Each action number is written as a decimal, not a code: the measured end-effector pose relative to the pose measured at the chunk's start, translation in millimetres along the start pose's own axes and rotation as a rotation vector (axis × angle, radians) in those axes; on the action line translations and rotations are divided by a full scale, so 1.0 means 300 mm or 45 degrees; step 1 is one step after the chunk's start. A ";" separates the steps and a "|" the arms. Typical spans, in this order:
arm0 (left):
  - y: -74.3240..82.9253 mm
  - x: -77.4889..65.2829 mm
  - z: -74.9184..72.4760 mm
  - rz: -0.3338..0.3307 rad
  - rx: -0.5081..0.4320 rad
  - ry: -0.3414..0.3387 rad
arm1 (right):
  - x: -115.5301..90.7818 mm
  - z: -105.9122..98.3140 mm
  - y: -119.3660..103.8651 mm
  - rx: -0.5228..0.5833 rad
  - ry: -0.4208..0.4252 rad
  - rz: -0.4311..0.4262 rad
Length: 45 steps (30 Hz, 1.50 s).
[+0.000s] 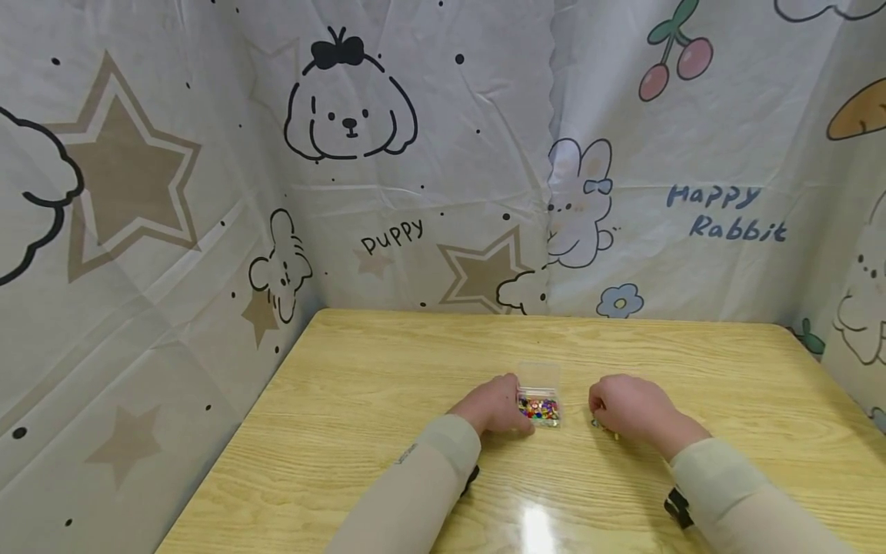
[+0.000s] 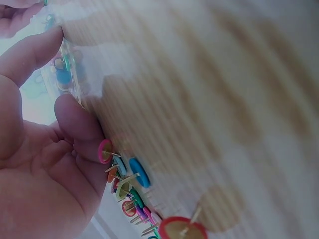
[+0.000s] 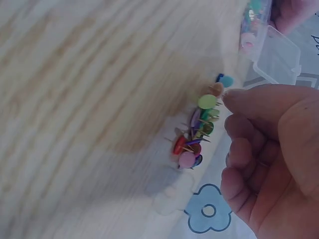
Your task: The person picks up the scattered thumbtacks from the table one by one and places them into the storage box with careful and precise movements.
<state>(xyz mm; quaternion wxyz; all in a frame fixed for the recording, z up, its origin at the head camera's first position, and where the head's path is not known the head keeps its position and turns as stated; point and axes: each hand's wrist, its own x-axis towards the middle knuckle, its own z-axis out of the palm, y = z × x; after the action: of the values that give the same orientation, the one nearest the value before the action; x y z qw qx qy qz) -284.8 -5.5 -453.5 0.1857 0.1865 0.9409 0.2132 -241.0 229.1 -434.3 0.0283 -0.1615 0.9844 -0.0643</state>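
Observation:
A small clear plastic box [image 1: 551,424] of colourful thumbtacks [image 1: 538,408] stands on the table, its hinged lid [image 1: 540,374] tipped back. My left hand [image 1: 494,404] holds the box from its left side, the thumb at the near corner. To the right, my right hand [image 1: 631,404] is over a small heap of loose thumbtacks [image 3: 199,124], fingers curled. Its thumb tip [image 3: 234,99] is by an orange thumbtack [image 3: 216,89] at the heap's edge; whether it pinches one is hidden. In the left wrist view the loose thumbtacks [image 2: 130,194] lie beyond the left hand.
The wooden table [image 1: 388,362] carries the box and the heap, with a gap between them. Printed cloth [image 1: 429,169] hangs behind the table and along its left and right sides. Several pins in the heap stick up or sideways.

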 end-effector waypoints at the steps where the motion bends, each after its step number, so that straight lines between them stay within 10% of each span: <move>1: 0.000 0.000 0.000 -0.001 -0.001 0.000 | 0.000 0.003 0.001 -0.003 0.001 0.001; 45: 0.008 0.020 0.005 -0.031 0.020 -0.007 | 0.066 0.057 -0.131 -0.065 0.184 -0.180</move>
<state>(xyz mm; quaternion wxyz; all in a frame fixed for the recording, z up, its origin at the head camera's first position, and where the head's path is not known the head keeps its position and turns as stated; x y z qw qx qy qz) -288.7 -0.4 -455.2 0.1893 0.1769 0.9442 0.2032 -246.2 183.8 -446.6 -0.0514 -0.2263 0.9713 -0.0524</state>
